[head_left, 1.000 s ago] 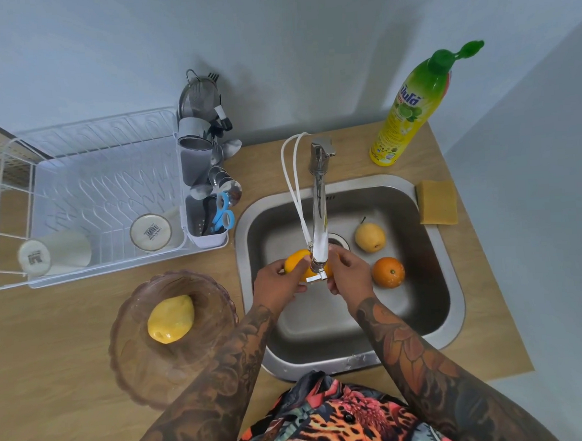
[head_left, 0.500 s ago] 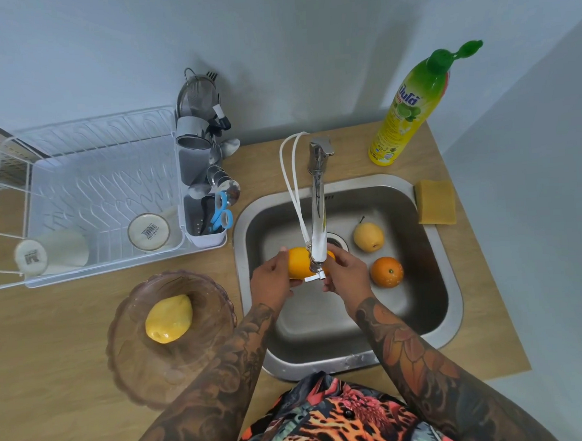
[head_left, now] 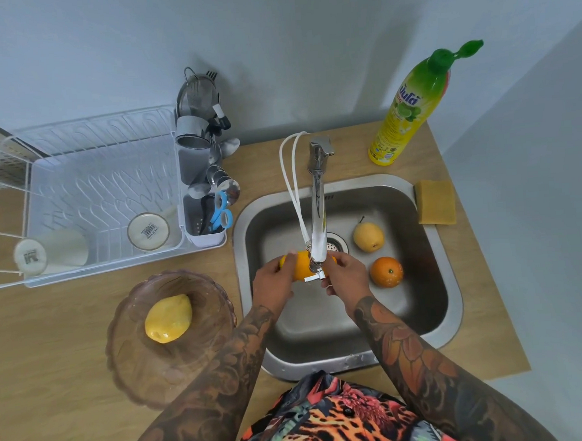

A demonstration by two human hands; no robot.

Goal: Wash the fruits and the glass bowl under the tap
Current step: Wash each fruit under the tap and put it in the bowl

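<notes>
Over the steel sink [head_left: 450,299], my left hand [head_left: 274,283] and my right hand [head_left: 348,278] both grip a yellow-orange fruit [head_left: 300,265] right under the spout of the tap [head_left: 318,219]. The spout hides the fruit's middle. A pale yellow pear [head_left: 368,237] and an orange [head_left: 386,271] lie on the sink floor to the right of my hands. On the counter to the left stands the brownish glass bowl [head_left: 138,359] with a yellow mango [head_left: 168,318] inside it.
A white dish rack [head_left: 79,197] with two cups and a utensil holder stands at the back left. A dish soap bottle [head_left: 408,113] and a yellow sponge [head_left: 436,206] sit by the sink's right rim. Walls close in behind and at the right.
The fruit has turned between my hands under the spout, and more of it shows on the left. My hands stay in the same place.
</notes>
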